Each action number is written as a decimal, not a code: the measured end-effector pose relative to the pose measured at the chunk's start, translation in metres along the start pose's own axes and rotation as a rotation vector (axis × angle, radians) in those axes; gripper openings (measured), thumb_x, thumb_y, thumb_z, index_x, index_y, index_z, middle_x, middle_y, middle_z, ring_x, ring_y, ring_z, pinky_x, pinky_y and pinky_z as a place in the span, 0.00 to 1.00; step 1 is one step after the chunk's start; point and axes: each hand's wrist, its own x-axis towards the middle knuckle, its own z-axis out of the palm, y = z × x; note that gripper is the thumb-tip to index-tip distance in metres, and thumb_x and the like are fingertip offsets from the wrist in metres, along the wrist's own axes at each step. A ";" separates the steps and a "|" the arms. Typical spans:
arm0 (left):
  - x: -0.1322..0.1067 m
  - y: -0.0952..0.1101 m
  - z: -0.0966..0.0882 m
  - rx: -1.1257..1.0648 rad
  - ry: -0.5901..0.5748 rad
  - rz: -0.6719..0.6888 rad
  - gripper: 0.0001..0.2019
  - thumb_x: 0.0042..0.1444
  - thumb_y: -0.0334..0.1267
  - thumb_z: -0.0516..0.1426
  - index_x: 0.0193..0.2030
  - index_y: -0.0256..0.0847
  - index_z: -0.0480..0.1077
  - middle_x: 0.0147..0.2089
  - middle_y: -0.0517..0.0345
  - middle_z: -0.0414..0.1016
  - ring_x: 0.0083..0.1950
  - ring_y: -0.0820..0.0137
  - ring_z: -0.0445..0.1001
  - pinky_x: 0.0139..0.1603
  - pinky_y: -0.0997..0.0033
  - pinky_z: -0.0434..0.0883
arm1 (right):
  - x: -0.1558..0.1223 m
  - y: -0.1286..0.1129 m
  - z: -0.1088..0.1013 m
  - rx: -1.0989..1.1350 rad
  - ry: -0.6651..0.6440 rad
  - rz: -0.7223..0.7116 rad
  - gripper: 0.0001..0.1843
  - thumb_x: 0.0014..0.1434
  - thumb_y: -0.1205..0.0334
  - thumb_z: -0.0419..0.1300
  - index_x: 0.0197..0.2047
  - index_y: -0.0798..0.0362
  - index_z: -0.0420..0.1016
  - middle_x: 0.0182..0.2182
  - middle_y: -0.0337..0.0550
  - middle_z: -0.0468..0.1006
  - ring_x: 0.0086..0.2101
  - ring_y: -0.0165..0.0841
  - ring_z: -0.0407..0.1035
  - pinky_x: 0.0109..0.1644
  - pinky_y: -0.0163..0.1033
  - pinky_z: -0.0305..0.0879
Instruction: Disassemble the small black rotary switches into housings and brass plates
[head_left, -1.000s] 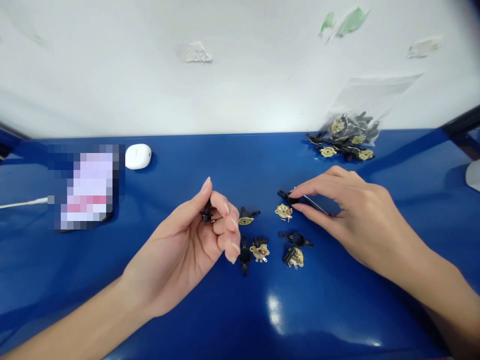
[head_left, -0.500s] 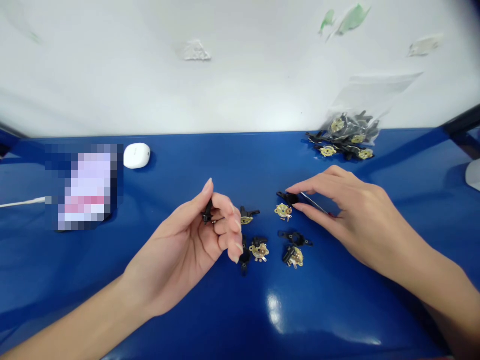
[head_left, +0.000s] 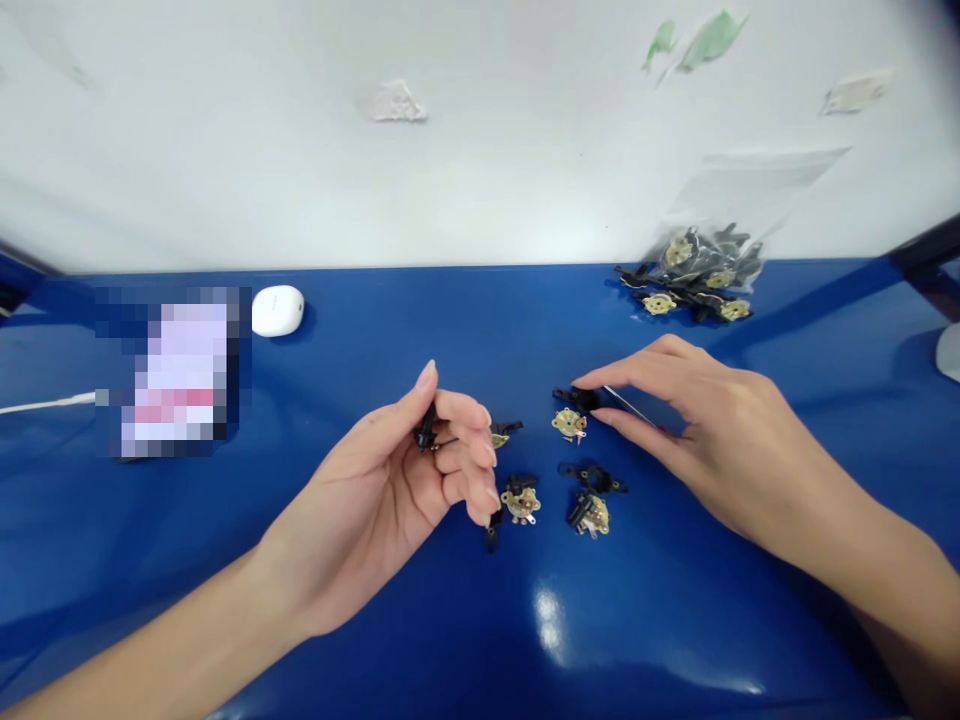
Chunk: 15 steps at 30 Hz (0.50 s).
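My left hand [head_left: 405,480] is turned palm up, its curled fingers closed on a small black plastic piece [head_left: 426,428]. My right hand [head_left: 697,430] pinches a black plastic bracket [head_left: 576,398] on the table between thumb and index finger. A thin metal shaft [head_left: 630,403], like a screwdriver's, runs under that hand; its far end is hidden. Just below the bracket lies a round brass-coloured plate [head_left: 568,424] with tiny screws beside it. Further down are another black bracket [head_left: 594,478], a plate with a black piece [head_left: 589,514], and a similar plate [head_left: 520,502]. My left fingers partly cover other parts.
At the back right, several black and brass parts [head_left: 660,303] lie by a clear plastic bag [head_left: 720,250] of similar parts. A white case [head_left: 277,311] and a blurred-out phone-like object [head_left: 180,370] with a white cable [head_left: 52,404] are at the left. A white wall [head_left: 480,180] rises behind.
My left hand has shifted slightly right with the black piece, covering more of the parts behind its fingertips. My right hand keeps its pinch on the bracket.
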 end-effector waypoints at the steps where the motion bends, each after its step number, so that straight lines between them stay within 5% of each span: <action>1: 0.000 0.000 -0.001 -0.002 0.000 -0.002 0.37 0.87 0.41 0.41 0.38 0.30 0.87 0.33 0.47 0.85 0.29 0.68 0.88 0.35 0.74 0.88 | 0.000 0.000 0.000 0.003 0.005 -0.009 0.12 0.78 0.64 0.65 0.60 0.44 0.84 0.54 0.46 0.89 0.51 0.48 0.82 0.52 0.53 0.78; 15: 0.002 -0.002 0.000 0.009 -0.008 -0.010 0.37 0.87 0.40 0.42 0.39 0.29 0.88 0.34 0.46 0.87 0.30 0.68 0.88 0.35 0.74 0.88 | 0.004 -0.002 0.006 0.000 0.011 0.028 0.20 0.77 0.67 0.65 0.68 0.45 0.79 0.57 0.47 0.88 0.50 0.44 0.84 0.49 0.48 0.79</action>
